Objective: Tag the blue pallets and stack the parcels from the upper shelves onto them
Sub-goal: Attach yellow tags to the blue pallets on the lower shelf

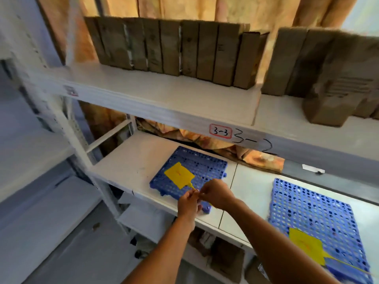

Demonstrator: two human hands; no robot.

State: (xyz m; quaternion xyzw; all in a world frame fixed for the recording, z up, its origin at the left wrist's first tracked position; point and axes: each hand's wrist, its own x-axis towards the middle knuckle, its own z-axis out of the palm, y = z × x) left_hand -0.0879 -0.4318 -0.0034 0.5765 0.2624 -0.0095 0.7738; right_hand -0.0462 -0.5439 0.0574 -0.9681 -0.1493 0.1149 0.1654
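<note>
Left pallet (194,171), at 6 o'clock: blue, perforated with a regular grid of round holes. Yellow tag (179,174) on it: plain yellow. Right pallet (313,214), at 4 o'clock: the same blue and hole pattern, bearing a second yellow tag (305,245). Parcels (174,50), at 12 o'clock: dull brown. Shelf (143,93): white; its label (220,131) is red-bordered with black characters. Curtain (184,7): mottled orange-yellow.

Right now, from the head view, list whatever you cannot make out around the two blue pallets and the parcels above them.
- Strap end of the left pallet's yellow tag: hidden by the left hand and right hand.
- Right pallet: near corner cut off by the frame edge.
- Right-hand parcels: print blurred, unreadable.
- Small label on the upper shelf edge: blurred and too small to read.
</note>
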